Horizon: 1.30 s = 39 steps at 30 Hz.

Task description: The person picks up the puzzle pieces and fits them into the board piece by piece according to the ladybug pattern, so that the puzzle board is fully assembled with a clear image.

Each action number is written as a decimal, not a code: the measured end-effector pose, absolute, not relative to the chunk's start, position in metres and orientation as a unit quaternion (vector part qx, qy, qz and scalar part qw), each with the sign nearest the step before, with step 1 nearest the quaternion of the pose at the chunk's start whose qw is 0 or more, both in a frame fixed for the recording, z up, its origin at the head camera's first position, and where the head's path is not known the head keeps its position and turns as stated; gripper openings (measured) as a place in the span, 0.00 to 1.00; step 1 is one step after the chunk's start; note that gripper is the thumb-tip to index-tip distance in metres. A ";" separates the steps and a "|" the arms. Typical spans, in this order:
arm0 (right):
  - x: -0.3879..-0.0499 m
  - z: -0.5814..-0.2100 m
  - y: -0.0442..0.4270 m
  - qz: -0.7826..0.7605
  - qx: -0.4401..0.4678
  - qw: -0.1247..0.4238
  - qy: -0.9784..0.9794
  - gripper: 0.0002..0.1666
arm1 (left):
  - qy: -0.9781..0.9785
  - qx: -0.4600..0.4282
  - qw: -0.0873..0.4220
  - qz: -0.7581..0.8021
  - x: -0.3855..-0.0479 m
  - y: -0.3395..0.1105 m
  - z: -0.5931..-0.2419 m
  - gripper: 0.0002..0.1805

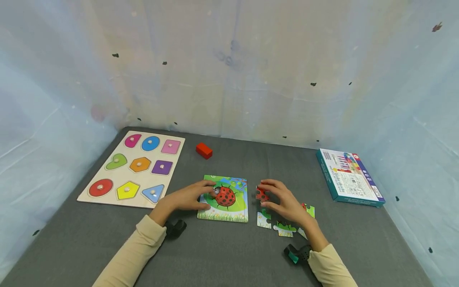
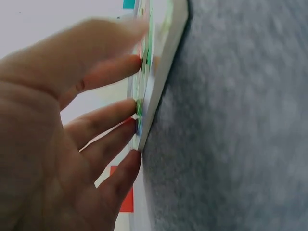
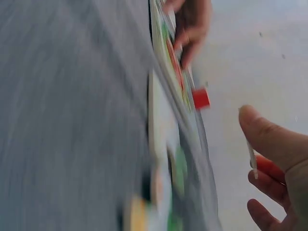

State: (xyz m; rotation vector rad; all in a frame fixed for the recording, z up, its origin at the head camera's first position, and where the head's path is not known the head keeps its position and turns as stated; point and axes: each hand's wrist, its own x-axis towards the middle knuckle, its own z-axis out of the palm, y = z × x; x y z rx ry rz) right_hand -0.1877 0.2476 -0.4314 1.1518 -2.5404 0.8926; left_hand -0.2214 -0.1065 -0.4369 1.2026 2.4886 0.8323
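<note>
A square ladybug puzzle board (image 1: 238, 205) lies in the middle of the table. My left hand (image 1: 191, 196) rests on its left side, fingers extended; in the left wrist view the fingertips of the left hand (image 2: 91, 125) touch the board's edge and face. My right hand (image 1: 285, 201) pinches a red puzzle piece with black spots (image 1: 261, 195) to the right of the board. The right wrist view shows that piece (image 3: 252, 159) edge-on between thumb and fingers of the right hand (image 3: 279, 163), off the table. Loose pieces (image 1: 264, 220) lie below and beside that hand.
A wooden shape board (image 1: 120, 177) with knobbed pieces lies at the left. Behind the puzzle is a red block (image 1: 204, 150). A teal-edged box (image 1: 351, 177) lies at the right. More puzzle pieces (image 1: 285, 230) are near the right forearm.
</note>
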 end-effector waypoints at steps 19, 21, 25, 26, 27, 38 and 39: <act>-0.203 -0.440 0.160 0.318 0.422 0.089 -0.844 0.30 | 0.875 0.412 0.070 0.245 -0.221 -0.097 -0.441 0.12; -0.204 -0.442 0.156 0.328 0.418 0.079 -0.843 0.30 | 0.874 0.412 0.070 0.246 -0.221 -0.097 -0.440 0.12; -0.207 -0.446 0.151 0.335 0.411 0.060 -0.846 0.29 | 0.873 0.414 0.071 0.248 -0.221 -0.097 -0.439 0.12; -0.208 -0.447 0.151 0.333 0.410 0.055 -0.847 0.29 | 0.873 0.414 0.070 0.249 -0.221 -0.097 -0.439 0.12; -0.208 -0.449 0.150 0.332 0.411 0.051 -0.848 0.29 | 0.873 0.414 0.070 0.249 -0.221 -0.097 -0.439 0.12; -0.210 -0.459 0.149 0.336 0.423 0.034 -0.841 0.29 | 0.875 0.418 0.054 0.241 -0.223 -0.098 -0.443 0.12; -0.211 -0.459 0.149 0.337 0.423 0.034 -0.840 0.29 | 0.874 0.418 0.053 0.242 -0.223 -0.098 -0.443 0.12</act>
